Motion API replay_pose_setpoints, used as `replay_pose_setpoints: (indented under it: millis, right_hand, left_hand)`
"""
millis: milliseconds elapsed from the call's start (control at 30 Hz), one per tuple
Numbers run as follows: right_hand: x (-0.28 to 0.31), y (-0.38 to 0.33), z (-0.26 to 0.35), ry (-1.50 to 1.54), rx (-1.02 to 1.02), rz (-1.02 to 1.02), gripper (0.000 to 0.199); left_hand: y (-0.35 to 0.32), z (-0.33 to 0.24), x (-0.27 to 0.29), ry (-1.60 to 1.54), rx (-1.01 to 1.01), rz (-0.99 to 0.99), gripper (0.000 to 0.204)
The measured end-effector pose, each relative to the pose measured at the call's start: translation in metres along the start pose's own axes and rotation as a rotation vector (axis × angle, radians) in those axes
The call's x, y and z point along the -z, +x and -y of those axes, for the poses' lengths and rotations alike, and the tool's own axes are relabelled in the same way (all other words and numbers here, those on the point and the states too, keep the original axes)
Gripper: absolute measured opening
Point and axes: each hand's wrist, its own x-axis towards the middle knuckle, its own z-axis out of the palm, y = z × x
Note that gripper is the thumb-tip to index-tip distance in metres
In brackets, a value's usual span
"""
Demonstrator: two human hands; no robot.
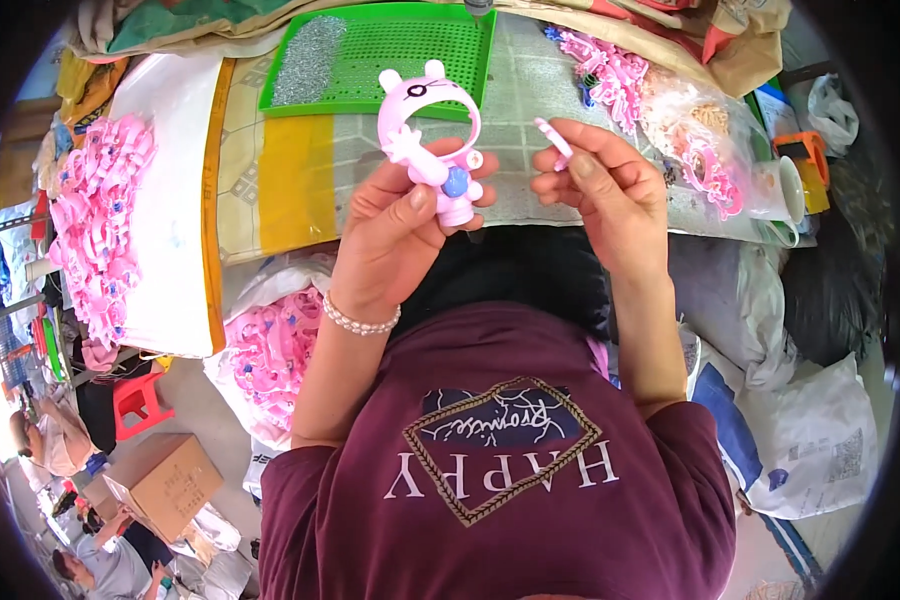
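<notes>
Above the near edge of the table, my left hand is closed round the lower part of a pink plastic toy body. This toy body stands upright, with a large open ring for a head, two small round ears, a drawn eye and a blue round piece on its front. To the right, my right hand pinches a small, slim pink plastic part between thumb and fingers. A gap separates this part from the toy body.
Behind the hands lies a green perforated tray with small silvery screws. Pink parts are heaped at left; more fill a bag below. At right are pink pieces and an orange tape dispenser. Other people sit lower left.
</notes>
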Motion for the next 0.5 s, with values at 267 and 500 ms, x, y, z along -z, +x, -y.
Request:
replay_pose_setpoints:
  millis: [267, 500]
  right_hand:
    - [-0.035, 0.007, -0.004, 0.019, 0.132, 0.093, 0.024]
    - [-0.038, 0.006, -0.010, -0.276, 0.238, 0.069, 0.022]
  left_hand:
    - [-0.001, -0.005, -0.005, 0.064, -0.067, -0.008, 0.044]
    - [-0.004, -0.003, 0.000, 0.173, -0.075, -0.038, 0.048]
